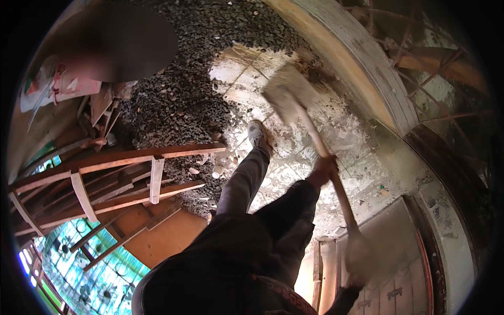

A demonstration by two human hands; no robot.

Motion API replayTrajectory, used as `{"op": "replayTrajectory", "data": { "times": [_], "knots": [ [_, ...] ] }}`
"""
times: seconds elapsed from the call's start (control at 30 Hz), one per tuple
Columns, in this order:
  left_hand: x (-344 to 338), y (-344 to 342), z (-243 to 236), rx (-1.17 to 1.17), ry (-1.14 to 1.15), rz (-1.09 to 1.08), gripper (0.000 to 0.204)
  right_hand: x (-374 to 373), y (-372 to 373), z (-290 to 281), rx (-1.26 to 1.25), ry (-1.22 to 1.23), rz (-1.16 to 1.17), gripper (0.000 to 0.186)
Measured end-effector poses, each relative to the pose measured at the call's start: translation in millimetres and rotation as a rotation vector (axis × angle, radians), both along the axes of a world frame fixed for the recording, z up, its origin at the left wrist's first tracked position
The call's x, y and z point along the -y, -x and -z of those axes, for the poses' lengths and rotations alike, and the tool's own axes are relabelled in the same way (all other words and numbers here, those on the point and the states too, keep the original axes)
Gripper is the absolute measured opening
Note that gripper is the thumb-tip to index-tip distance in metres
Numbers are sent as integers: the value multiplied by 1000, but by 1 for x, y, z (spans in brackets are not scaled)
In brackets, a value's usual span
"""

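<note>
A long-handled shovel (313,128) slants across the tiled floor, its broad blade (290,93) blurred by motion at the far end. Partway down the wooden shaft, my left hand (323,170) is closed around it. My right hand (361,258) is at the near end of the handle, smeared and appearing closed on it. Grey gravel (184,79) lies in a thick layer left of and beyond the blade. Around the blade, the pale tiles (299,152) show, dusty and stained. Whether the blade touches the floor I cannot tell.
My shoe (258,135) stands beside the gravel. A wooden ladder-like frame (115,163) and loose planks lean at the left, near a green-blue window (86,262). A wall (357,58) curves along the right, with a door (391,257) at the lower right. Debris and a pinkish bag (73,89) lie upper left.
</note>
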State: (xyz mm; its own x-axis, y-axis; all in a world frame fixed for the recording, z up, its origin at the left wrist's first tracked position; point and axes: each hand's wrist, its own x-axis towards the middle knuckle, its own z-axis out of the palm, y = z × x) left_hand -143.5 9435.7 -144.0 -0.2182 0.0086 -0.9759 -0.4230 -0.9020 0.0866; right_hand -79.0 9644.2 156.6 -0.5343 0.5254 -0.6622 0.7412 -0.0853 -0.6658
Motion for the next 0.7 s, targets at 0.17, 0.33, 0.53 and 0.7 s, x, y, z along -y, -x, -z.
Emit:
{"op": "replayTrajectory", "data": {
  "times": [0.17,0.33,0.53,0.7],
  "knots": [
    [-101,23,-31,69,-304,165,14,-74,-7,-42,272,-56,395,41],
    [-74,40,33,-65,6,301,17,-35,41,14,219,95,279,45],
    [217,139,167,-385,457,526,26,110,121,172,82,78,-94,32],
    [195,138,88,-565,700,603,16,162,139,154,51,61,-54,32]
  ]
}}
